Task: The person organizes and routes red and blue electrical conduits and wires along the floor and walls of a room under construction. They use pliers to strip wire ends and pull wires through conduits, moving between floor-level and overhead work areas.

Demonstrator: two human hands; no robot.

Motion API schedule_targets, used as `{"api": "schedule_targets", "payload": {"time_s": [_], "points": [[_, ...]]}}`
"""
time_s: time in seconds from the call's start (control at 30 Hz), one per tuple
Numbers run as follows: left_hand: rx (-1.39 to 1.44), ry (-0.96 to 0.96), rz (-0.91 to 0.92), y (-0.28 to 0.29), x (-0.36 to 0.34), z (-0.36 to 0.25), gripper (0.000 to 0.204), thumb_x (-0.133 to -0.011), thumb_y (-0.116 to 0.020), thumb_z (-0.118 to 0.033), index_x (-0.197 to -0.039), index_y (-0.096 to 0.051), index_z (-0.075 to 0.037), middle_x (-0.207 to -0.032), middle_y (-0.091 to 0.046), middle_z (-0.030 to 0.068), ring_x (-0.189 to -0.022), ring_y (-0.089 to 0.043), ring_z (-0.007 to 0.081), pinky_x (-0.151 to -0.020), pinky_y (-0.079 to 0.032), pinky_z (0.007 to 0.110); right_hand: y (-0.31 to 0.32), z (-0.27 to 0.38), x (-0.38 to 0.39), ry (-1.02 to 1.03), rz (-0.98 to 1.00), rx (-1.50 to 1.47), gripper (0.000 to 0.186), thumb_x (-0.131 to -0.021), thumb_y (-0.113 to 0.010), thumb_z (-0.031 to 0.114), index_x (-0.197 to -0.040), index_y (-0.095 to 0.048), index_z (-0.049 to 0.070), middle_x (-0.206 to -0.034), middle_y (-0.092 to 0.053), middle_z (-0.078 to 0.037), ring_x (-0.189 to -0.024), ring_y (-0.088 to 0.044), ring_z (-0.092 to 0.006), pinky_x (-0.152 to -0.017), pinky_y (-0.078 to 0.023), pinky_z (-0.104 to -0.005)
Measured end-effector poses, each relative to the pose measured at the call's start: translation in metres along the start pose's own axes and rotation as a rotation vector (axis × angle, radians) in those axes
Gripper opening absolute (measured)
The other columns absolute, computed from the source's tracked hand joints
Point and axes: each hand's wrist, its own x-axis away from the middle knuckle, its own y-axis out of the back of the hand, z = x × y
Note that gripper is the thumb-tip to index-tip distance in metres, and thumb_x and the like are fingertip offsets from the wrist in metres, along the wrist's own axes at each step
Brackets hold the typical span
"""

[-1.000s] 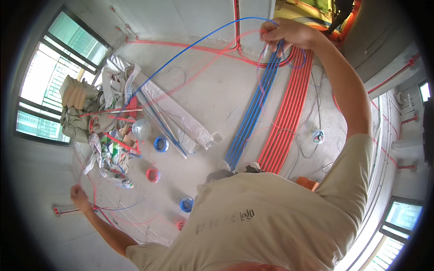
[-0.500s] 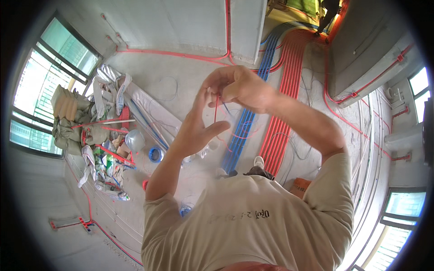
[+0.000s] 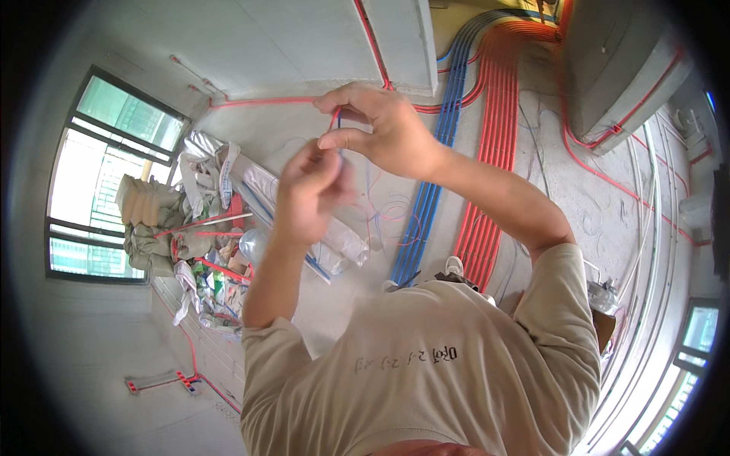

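Both my hands are raised close together in front of me. A thin red wire and a thin blue wire (image 3: 339, 119) run between them, and more loose wire hangs below. My left hand (image 3: 308, 199) is closed around the lower part of the wires, its fingers partly smeared by motion. Above it, my right hand (image 3: 391, 135) curls over the wires, with its thumb against the top of the left hand. The wires' upper ends are hidden behind the right fingers.
Blue conduits (image 3: 432, 201) and red conduits (image 3: 498, 137) run along the floor. Long wrapped lengths (image 3: 262, 178) lie beside a heap of sacks and scraps (image 3: 152, 220) under the window at left. Red conduit (image 3: 266, 101) follows the wall base. White pipes (image 3: 652, 205) lie at right.
My left hand, spread with its thumb apart before, has closed on the wires. My right hand has moved slightly left and up, its fingers less tightly bunched. The view has shifted.
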Motion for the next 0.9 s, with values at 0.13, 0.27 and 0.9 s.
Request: {"api": "schedule_targets", "payload": {"time_s": [0.13,0.27,0.9], "points": [[-0.405,-0.211,-0.270,0.019,0.007,-0.055,0.013,-0.088,-0.073,-0.017,-0.093,-0.065,-0.008,-0.068,-0.047,-0.0091,-0.054,-0.033,0.0012,-0.048,-0.021,0.022,0.038,-0.001,-0.004,0.031,0.285,0.493,0.029,-0.091,-0.072,0.025,-0.110,-0.066,0.003,-0.089,-0.066,-0.017,-0.086,-0.065,-0.0367,-0.073,-0.050,-0.0448],[-0.743,-0.341,-0.381,0.069,0.034,-0.125,0.008,-0.086,-0.071,-0.012,-0.084,-0.066,-0.007,-0.069,-0.049,-0.0085,-0.056,-0.033,0.0004,-0.050,-0.021,0.021,0.084,-0.051,-0.007,-0.131,0.426,0.557,0.027,-0.094,-0.065,0.033,-0.095,-0.065,0.006,-0.089,-0.065,-0.018,-0.090,-0.063,-0.0392,-0.079,-0.049,-0.0495],[-1.648,-0.795,-0.155,0.001,-0.014,-0.196,0.031,-0.098,-0.062,-0.027,-0.085,-0.056,0.000,-0.075,-0.046,0.0052,-0.065,-0.046,0.0161,-0.059,-0.042,0.035,-0.008,0.040,-0.110,-0.073,0.411,-0.325,0.044,-0.097,-0.065,0.021,-0.135,-0.055,0.001,-0.124,-0.062,-0.012,-0.107,-0.062,-0.0194,-0.090,-0.053,-0.0340]]}}
